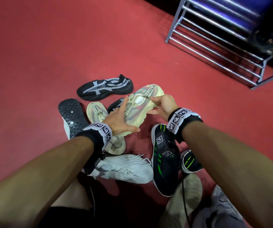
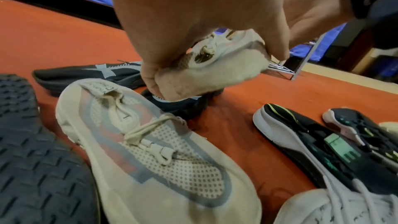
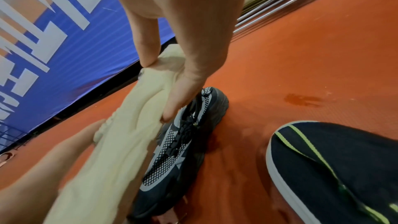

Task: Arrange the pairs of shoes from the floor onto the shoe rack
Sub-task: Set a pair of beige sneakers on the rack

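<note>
A cream knit shoe (image 1: 139, 111) is lifted off the red floor between both hands. My left hand (image 1: 122, 119) grips its toe end, thumb under and fingers spread along the side; the left wrist view shows it wrapped round the toe (image 2: 206, 74). My right hand (image 1: 158, 104) pinches the heel end, its fingers (image 3: 183, 83) on the pale sole (image 3: 120, 142). Its matching cream shoe (image 1: 96, 112) lies on the floor below the left hand. The metal shoe rack (image 1: 218, 37) stands at the upper right, its near bars bare.
Around the hands lie two black-and-grey shoes (image 1: 106, 88) (image 3: 183, 142), an overturned shoe with a black sole (image 1: 73, 116), a white shoe (image 1: 124, 170) and two black shoes with green stripes (image 1: 163, 158) (image 1: 190, 162). Open red floor (image 1: 173, 66) separates the pile from the rack.
</note>
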`<state>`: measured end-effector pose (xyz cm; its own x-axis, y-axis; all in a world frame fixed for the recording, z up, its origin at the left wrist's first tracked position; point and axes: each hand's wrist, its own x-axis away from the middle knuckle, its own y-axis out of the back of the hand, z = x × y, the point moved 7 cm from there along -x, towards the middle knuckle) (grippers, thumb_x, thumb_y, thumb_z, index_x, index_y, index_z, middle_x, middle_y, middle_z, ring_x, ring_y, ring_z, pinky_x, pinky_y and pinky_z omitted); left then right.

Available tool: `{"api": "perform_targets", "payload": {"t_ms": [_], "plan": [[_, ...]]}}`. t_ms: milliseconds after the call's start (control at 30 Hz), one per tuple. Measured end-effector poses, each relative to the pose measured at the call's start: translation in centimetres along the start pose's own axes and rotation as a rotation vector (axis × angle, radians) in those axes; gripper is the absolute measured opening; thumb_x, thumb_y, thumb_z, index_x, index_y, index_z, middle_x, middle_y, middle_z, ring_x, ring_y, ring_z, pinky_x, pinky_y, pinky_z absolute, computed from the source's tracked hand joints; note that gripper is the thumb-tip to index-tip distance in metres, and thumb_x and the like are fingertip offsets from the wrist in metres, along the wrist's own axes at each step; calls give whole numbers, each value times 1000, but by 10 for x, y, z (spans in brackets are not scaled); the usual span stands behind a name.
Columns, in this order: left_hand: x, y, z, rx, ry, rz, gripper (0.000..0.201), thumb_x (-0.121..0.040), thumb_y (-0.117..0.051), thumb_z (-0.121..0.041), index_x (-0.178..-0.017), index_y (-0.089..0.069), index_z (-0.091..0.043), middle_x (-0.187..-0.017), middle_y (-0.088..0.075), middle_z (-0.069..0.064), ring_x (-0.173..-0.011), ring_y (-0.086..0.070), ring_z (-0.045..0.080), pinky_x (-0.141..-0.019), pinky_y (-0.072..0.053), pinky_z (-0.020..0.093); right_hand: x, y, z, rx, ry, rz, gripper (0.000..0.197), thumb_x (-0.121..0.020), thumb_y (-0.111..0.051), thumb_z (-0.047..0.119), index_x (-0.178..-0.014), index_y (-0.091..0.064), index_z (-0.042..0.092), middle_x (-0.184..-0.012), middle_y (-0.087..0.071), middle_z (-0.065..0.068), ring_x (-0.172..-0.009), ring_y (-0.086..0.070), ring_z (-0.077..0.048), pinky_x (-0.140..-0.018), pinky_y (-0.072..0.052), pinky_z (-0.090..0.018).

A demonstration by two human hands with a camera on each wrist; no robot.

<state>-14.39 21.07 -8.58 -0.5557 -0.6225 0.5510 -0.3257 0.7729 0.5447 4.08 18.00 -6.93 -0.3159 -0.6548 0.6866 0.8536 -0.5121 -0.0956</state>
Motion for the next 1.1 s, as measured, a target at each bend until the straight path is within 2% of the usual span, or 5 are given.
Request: {"api": "perform_targets", "payload": {"t_ms": [200,367,600,900,1100], "plan": [[10,20,-2,-105,-18,-133,129,-61,-80,-52,-143,20,-54,-141,-39,12,-122,-47,34,-99,-42,50,6,-28,5,32,39,106,24,-91,-52,-1,-114,-60,4,-96,-68,-13,-93,-66,-28,-80,-58,-51],[26,55,34,-186,84,-259,117,-66,-71,-59,-146,13,-51,-134,-44,13,-115,-49,36,-98,-42,55,-10,-38,8,661,160,-179,48,-88,-67,21,-129,-47,5,-111,-59,-6,-101,-59,-24,-89,-53,-40],[54,106,84,-376,245,-434,108,-70,-67,-64,-150,3,-48,-139,-38,17,-125,-39,40,-101,-33,54,-11,-79,-40,1086,169,-57,61,-84,-73,32,-135,-46,9,-135,-52,-13,-122,-51,-28,-98,-41,-30],[59,82,136,-366,405,-339,105,-72,-62,-71,-149,4,-47,-142,-35,15,-125,-38,42,-101,-35,56,-5,-119,-114,1000,47,167,70,-84,-75,21,-142,-38,9,-132,-58,-8,-118,-56,-25,-95,-42,-24],[56,77,141,-358,411,-325,104,-74,-63,-68,-150,6,-47,-141,-34,15,-124,-38,40,-100,-36,53,-9,-127,-123,1031,7,132,69,-75,-80,24,-133,-42,18,-122,-63,-6,-113,-59,-25,-100,-47,-39]]}}
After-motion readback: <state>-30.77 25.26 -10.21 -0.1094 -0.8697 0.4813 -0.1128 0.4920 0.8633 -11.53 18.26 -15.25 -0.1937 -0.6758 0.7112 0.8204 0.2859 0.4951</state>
